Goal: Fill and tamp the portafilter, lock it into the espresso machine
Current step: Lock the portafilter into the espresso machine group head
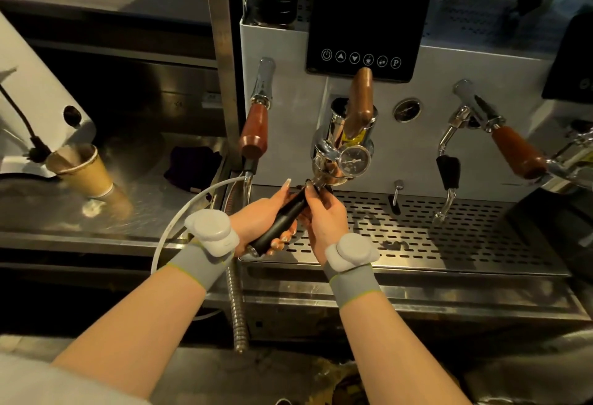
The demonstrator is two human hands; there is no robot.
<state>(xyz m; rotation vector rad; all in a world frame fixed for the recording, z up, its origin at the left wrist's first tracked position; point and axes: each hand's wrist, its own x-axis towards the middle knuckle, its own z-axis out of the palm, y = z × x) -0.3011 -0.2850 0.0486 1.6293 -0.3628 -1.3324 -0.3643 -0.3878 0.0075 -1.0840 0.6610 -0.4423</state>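
Observation:
The portafilter's black handle (282, 221) slants from lower left up to the chrome group head (333, 160) of the white espresso machine (288, 90). Its basket end sits right under the group head, mostly hidden. My left hand (260, 221) grips the handle's lower end, fingers curled round it. My right hand (324, 215) holds the handle's upper part near the basket, fingers wrapped over it. A round pressure gauge (354, 160) hangs on the group head, and a brown wooden lever (361, 99) rises above it.
The perforated steel drip tray (433, 231) lies below my hands. Steam wands with wooden handles stand left (255, 128) and right (516, 151). A paper cup (80, 168) sits under the white grinder (32, 93) on the left counter. A dark cloth (192, 164) lies beside it.

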